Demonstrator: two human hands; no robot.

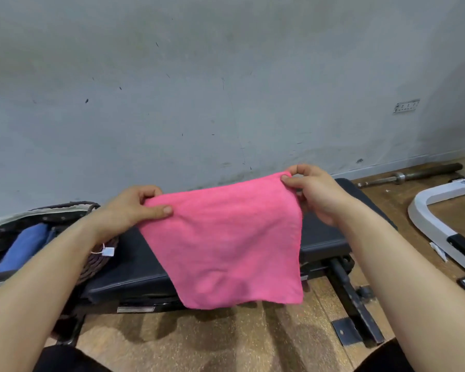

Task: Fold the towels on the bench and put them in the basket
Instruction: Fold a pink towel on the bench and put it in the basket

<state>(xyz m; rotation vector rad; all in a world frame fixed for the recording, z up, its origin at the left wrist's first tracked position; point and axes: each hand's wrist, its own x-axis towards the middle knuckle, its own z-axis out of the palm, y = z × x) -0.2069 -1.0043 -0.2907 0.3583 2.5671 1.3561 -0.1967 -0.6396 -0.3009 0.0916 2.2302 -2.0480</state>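
While the left hand [134, 208] pinches one upper corner of the pink towel [226, 242] between thumb and curled fingers, the right hand [314, 191] pinches the other corner, so the hands are apart with the cloth spread between them. The towel hangs unfolded in the air before the black padded desk [134, 267], its lower edge dropping past the desk's near side. At the desk's left end sits a wicker basket [97, 261] holding a blue towel [24, 248]; a barbell [414, 174] lies on the floor at right.

Arms outstretched, left hand [130, 208] and right hand [316, 193] each pinch the towel [226, 237].
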